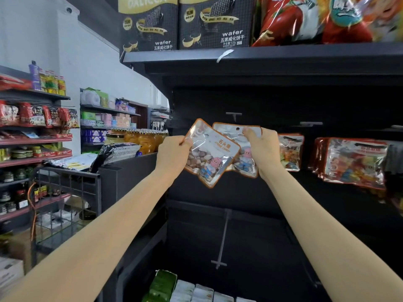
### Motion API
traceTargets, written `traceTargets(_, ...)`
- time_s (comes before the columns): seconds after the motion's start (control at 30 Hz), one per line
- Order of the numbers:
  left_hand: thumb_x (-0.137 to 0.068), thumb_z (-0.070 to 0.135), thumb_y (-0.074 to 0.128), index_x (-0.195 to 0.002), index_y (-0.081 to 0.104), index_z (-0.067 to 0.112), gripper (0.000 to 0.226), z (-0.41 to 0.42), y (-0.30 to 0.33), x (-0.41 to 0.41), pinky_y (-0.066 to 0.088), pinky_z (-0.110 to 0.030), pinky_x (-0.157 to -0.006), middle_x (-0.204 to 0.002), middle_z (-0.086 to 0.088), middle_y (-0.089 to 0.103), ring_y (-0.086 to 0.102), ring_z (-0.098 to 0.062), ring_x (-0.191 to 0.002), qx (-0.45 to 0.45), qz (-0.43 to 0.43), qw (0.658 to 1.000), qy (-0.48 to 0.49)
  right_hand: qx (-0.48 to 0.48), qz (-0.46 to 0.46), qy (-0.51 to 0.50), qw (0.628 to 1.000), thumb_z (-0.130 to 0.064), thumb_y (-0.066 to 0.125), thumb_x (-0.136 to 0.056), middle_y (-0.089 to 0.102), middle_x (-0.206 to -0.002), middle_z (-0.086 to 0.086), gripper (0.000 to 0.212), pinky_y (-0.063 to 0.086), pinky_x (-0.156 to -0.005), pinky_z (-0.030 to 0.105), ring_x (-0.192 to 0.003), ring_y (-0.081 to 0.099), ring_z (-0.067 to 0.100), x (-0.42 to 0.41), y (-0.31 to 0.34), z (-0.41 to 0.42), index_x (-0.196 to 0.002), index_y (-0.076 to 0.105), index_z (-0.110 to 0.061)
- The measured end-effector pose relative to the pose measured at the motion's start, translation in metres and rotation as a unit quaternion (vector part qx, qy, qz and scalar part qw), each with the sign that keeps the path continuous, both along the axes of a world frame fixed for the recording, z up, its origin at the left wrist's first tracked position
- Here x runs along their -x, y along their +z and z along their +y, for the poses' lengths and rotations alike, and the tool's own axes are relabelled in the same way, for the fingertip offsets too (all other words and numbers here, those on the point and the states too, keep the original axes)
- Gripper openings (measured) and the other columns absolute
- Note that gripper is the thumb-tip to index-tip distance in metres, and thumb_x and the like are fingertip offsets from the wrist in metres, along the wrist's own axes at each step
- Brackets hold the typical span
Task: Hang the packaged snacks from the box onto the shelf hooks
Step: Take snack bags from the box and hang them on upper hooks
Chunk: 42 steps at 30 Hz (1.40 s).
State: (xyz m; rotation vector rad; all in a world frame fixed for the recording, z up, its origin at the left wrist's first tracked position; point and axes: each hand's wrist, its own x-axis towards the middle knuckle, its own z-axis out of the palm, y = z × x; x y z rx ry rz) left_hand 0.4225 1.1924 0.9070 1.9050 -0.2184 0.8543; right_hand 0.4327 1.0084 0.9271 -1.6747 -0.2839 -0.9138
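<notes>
Orange-trimmed clear plastic is what you are holding: two packets, one in each of your hands, raised in front of the dark back panel [250, 101] under the top shelf [272, 54]. Your left hand [174, 154] pinches the left packet [210, 153] at its left edge, fingers curled onto it; that packet is tilted, its top corner leaning up to the left and its long axis running down to the right. Your right hand [262, 150] grips the right packet [234, 134] near its top, thumb up by the hang hole; this packet sits closer to upright, top edge uppermost, and lies partly behind the left one, the two overlapping. Two empty hooks stick out of the panel just above, the near hook [233, 115] right over the right packet and the far hook [310, 123] further right. To the right, a single hung packet [291, 152] is just beside your right hand, and a bunch [353, 163] of several more hangs well apart from it; you cannot count those. One more hook [223, 238] juts out lower down. On the top shelf stand two wafer boxes [214, 22] and red bags [316, 18].
</notes>
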Motion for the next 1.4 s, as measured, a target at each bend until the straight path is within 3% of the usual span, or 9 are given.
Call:
traceTargets(0.3,-0.097,0.024,0.043,-0.084,0.063,0.001,0.033,0.011,0.001,0.0,0.056,-0.046,-0.079,-0.085,-0.01,0.069,0.067,-0.021,-0.08,0.013,0.013,0.999,0.036,0.057,0.023,-0.104,0.993,-0.018,0.051,-0.095,0.042,-0.055,-0.001,0.036,0.033,-0.05,0.028,-0.048,0.039,0.012,-0.033,0.003,0.004,-0.06,0.044,-0.015)
traceTargets(0.5,-0.097,0.023,0.043,-0.088,0.064,0.001,0.032,0.011,-0.001,0.0,0.055,-0.046,-0.081,-0.089,-0.01,0.069,0.067,-0.022,-0.083,0.013,0.018,0.999,0.033,0.191,0.059,-0.197,0.96,-0.014,0.052,-0.094,0.062,-0.109,0.014,0.028,0.05,-0.077,0.039,-0.095,0.061,0.033,-0.047,0.004,0.005,-0.121,0.057,-0.011)
traceTargets(0.7,-0.097,0.023,0.043,-0.091,0.064,0.001,0.032,0.009,-0.003,0.001,0.055,-0.048,-0.082,-0.089,-0.011,0.069,0.068,-0.022,-0.082,0.011,0.028,0.999,0.012,0.251,0.053,-0.217,0.942,-0.003,0.058,-0.088,0.044,-0.13,0.015,0.041,0.047,-0.089,0.039,-0.113,0.051,0.032,-0.053,0.004,0.007,-0.127,0.049,-0.011)
traceTargets(0.83,-0.098,0.023,0.042,-0.094,0.064,0.0,0.032,0.007,-0.005,0.003,0.055,-0.044,-0.084,-0.092,-0.01,0.07,0.067,-0.021,-0.085,0.031,0.021,0.999,-0.012,0.212,-0.102,-0.27,0.934,-0.005,0.059,-0.087,0.04,-0.13,0.015,0.037,0.037,-0.089,0.025,-0.119,0.037,0.026,-0.032,-0.013,0.006,-0.123,0.051,-0.008)
traceTargets(0.9,-0.099,0.023,0.042,-0.093,0.064,0.001,0.032,0.003,-0.006,0.004,0.055,-0.043,-0.083,-0.091,-0.009,0.07,0.067,-0.02,-0.084,0.05,0.02,0.998,-0.027,0.141,-0.156,-0.225,0.951,-0.01,0.054,-0.092,0.051,-0.118,0.008,0.022,0.035,-0.08,0.02,-0.109,0.046,0.017,-0.017,-0.021,0.007,-0.114,0.056,-0.012)
traceTargets(1.03,-0.099,0.021,0.042,-0.094,0.063,0.008,0.025,-0.012,-0.005,0.004,0.056,-0.039,-0.082,-0.091,-0.004,0.069,0.068,-0.018,-0.086,0.099,0.008,0.994,-0.054,0.047,-0.058,0.099,0.992,-0.028,0.047,-0.098,0.062,-0.112,-0.002,0.018,0.056,-0.076,0.026,-0.098,0.063,0.008,0.006,-0.025,0.011,-0.115,0.052,-0.03)
traceTargets(1.2,-0.095,0.018,0.05,-0.137,0.026,0.049,0.057,-0.025,-0.008,-0.003,0.056,-0.039,-0.078,-0.109,0.007,0.064,0.067,-0.013,-0.089,0.017,-0.038,0.995,-0.093,0.075,-0.071,0.049,0.993,-0.013,0.052,-0.096,0.061,-0.118,-0.006,0.031,0.056,-0.083,0.042,-0.108,0.06,0.012,-0.001,-0.024,0.005,-0.118,0.059,-0.034)
traceTargets(1.27,-0.096,0.018,0.048,-0.14,0.024,0.048,0.059,-0.03,-0.005,-0.003,0.055,-0.035,-0.08,-0.126,0.006,0.057,0.063,-0.012,-0.098,-0.101,-0.048,0.993,-0.045,0.076,-0.063,0.016,0.995,-0.014,0.05,-0.097,0.061,-0.12,-0.006,0.032,0.054,-0.087,0.043,-0.11,0.059,0.014,-0.005,-0.021,0.001,-0.12,0.06,-0.034)
traceTargets(1.4,-0.099,0.016,0.043,-0.141,0.036,0.039,0.049,-0.039,0.004,-0.008,0.051,-0.039,-0.093,-0.14,-0.001,0.047,0.053,-0.019,-0.118,-0.129,-0.029,0.989,-0.064,0.102,-0.075,-0.047,0.991,-0.013,0.047,-0.098,0.059,-0.119,-0.001,0.034,0.052,-0.09,0.039,-0.104,0.058,0.014,-0.009,-0.012,-0.003,-0.128,0.058,-0.025)
